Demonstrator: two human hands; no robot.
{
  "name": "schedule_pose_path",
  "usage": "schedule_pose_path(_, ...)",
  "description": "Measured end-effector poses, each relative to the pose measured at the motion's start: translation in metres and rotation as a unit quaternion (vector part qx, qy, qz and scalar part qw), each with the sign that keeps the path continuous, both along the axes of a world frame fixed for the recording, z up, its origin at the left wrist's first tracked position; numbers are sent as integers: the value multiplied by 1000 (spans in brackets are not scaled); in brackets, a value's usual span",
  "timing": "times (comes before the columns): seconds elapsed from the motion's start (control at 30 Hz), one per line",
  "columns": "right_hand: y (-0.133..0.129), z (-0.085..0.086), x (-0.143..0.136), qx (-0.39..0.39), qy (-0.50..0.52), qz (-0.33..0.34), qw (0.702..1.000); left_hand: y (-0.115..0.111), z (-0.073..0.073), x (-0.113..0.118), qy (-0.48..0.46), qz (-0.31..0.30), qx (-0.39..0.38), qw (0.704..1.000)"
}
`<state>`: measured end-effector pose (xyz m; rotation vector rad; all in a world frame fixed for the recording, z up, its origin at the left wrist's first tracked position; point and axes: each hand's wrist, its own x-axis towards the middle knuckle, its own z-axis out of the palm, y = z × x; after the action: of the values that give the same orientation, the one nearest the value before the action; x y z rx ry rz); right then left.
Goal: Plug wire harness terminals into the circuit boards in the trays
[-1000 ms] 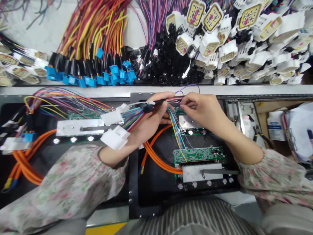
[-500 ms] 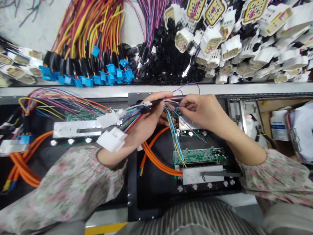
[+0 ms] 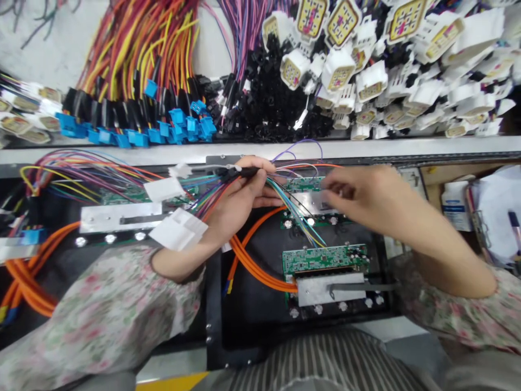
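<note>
My left hand point(image 3: 244, 195) is closed around the black-sleeved part of a wiring harness point(image 3: 248, 172). White connectors point(image 3: 179, 229) hang from the harness over my left wrist. Loose thin wires point(image 3: 285, 198) in blue, green, yellow and black fan out to the right of the fingers, above two green circuit boards point(image 3: 321, 259) with metal plates. My right hand point(image 3: 345, 190), blurred, is over the upper board with its fingers curled together. An orange wire runs toward its knuckles; what the fingertips hold, if anything, cannot be made out.
Both boards sit in a black tray point(image 3: 252, 326) with thick orange cables point(image 3: 260, 274). Another wired board point(image 3: 122, 214) is at left. Behind the metal rail lie blue-ended cables point(image 3: 138, 136), black connectors point(image 3: 268, 103) and white connectors point(image 3: 372, 81). A bottle point(image 3: 456, 203) and papers stand at right.
My right hand has moved right, away from the harness, and is smeared by motion. The loose wires have spread apart. My left hand keeps its hold; the whole view has shifted slightly.
</note>
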<state>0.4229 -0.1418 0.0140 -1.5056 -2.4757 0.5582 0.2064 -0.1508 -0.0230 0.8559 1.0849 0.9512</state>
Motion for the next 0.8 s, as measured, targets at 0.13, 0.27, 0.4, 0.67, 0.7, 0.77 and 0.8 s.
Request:
schedule_pose_path(0.13, 7, -3, 32, 16, 38, -114, 993, -2, -2, 1, -18, -28, 2, 999)
schedule_pose_path(0.27, 7, -19, 38, -19, 88, -134, 987, -3, -5, 4, -26, -15, 13, 999)
schedule_pose_path(0.4, 8, -31, 37, -16, 68, -119, 990, -3, -7, 5, -20, -11, 21, 1000)
schedule_pose_path(0.67, 10, -28, 37, -17, 40, -114, 993, -1, -4, 4, -6, -15, 22, 1000)
schedule_pose_path(0.7, 10, -27, 36, -18, 34, -110, 993, -1, -4, 4, -4, -14, 27, 1000)
schedule_pose_path(0.77, 9, -25, 34, -14, 23, -104, 994, -2, -4, 4, 0, -17, 36, 999)
schedule_pose_path(0.8, 9, -25, 34, -10, 18, -103, 994, -2, -3, 4, 1, -19, 39, 999)
